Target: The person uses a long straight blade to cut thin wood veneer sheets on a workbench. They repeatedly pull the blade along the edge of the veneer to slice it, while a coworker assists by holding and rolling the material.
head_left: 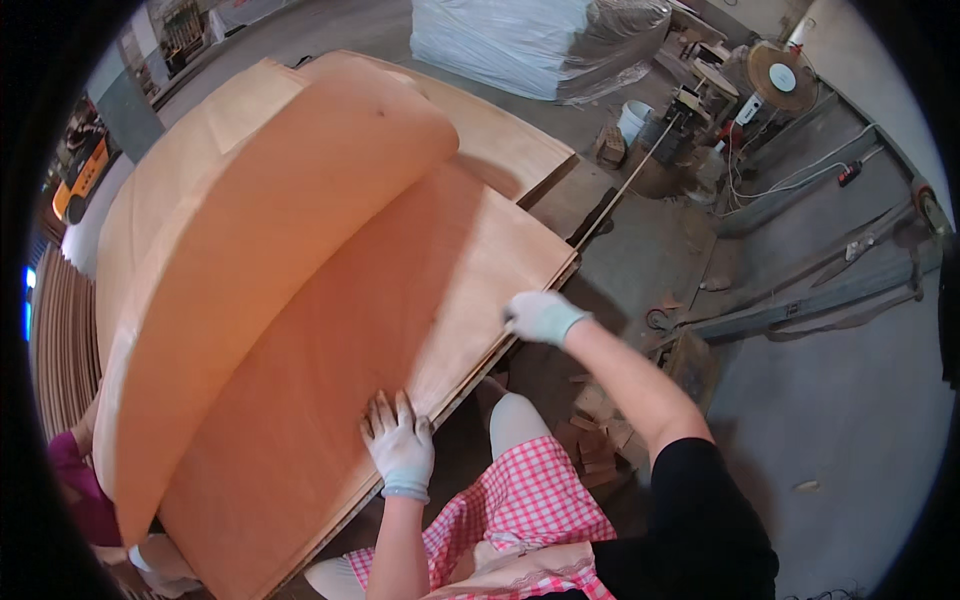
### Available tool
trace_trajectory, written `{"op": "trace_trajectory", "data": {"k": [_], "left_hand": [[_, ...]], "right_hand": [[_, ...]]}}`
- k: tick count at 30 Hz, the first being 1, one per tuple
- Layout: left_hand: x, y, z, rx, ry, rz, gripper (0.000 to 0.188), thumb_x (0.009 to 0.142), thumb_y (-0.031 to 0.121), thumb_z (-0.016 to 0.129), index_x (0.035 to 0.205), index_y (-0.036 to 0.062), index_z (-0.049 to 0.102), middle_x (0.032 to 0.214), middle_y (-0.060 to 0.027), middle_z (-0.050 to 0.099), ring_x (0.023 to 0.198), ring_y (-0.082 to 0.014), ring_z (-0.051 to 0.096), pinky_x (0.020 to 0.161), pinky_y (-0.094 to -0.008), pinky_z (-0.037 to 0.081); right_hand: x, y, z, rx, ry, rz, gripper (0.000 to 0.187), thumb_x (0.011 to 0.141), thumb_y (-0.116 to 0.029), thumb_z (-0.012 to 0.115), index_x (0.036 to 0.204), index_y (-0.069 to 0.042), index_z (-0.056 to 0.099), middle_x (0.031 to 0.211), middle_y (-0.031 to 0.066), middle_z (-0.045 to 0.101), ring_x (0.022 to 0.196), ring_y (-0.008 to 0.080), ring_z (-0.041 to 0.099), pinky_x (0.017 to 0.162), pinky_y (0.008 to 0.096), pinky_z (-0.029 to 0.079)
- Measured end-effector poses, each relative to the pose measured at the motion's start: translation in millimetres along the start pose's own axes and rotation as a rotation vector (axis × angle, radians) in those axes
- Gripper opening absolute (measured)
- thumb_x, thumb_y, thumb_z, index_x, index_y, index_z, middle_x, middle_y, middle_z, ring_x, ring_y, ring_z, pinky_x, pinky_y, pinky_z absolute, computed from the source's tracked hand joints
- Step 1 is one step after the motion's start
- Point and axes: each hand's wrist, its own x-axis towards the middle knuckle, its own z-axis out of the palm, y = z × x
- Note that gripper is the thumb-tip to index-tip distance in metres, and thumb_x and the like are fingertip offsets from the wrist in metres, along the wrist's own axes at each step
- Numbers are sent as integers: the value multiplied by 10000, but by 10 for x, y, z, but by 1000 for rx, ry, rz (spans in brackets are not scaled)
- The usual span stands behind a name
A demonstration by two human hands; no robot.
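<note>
Flat on a stack of reddish-brown wood veneer sheets (340, 350) lies my left hand (400, 450), gloved in white with soiled fingertips, fingers spread close to the near edge. My right hand (543, 318), also gloved, is closed at the stack's right edge. Something small and dark shows at its fingers, but what they hold is hidden. Across the far side, a large veneer sheet (270, 220) is raised and curls over the stack, touched by neither of my hands.
At the lower left are a co-worker's maroon sleeve (75, 470) and gloved hand (165, 560). Wood scraps (600, 425) lie on the floor beside my leg. Beyond stand a plastic-wrapped stack (510, 45), a white bucket (633, 120) and a machine (780, 80). A metal beam (810, 305) runs right.
</note>
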Motion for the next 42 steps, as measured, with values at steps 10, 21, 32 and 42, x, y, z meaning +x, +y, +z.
{"op": "trace_trajectory", "data": {"k": [10,21,32,42], "left_hand": [[108,200,-53,-41,-37,-24,592,974,425,548,1442,63,527,1373,-274,585,1248,-430,575,1071,-506,446],[-663,359,-505,-884,295,-28,332,772,151,819,1074,54,724,982,-135,689,898,-311,667,811,-397,558],[-2253,-2449,-812,-1490,1066,-983,141,829,-48,718,951,19,744,829,-14,701,748,-115,627,693,-263,520],[-4368,-5599,-914,-478,955,-1495,274,840,179,813,1028,-11,752,910,-73,752,814,-158,662,789,-335,538]], "right_hand": [[172,2029,-313,56,422,618,313,929,-264,639,1158,-64,712,1184,202,702,1096,393,671,942,475,539],[-1126,-1521,783,1174,104,-169,127,953,-37,648,1071,10,650,943,51,660,877,125,612,822,284,514],[-929,-2419,779,421,12,-386,242,928,-188,686,995,42,717,949,192,727,895,289,703,835,380,544],[-251,-1220,493,-41,16,-178,348,858,-269,709,972,59,727,938,272,716,898,390,709,819,444,541]]}}
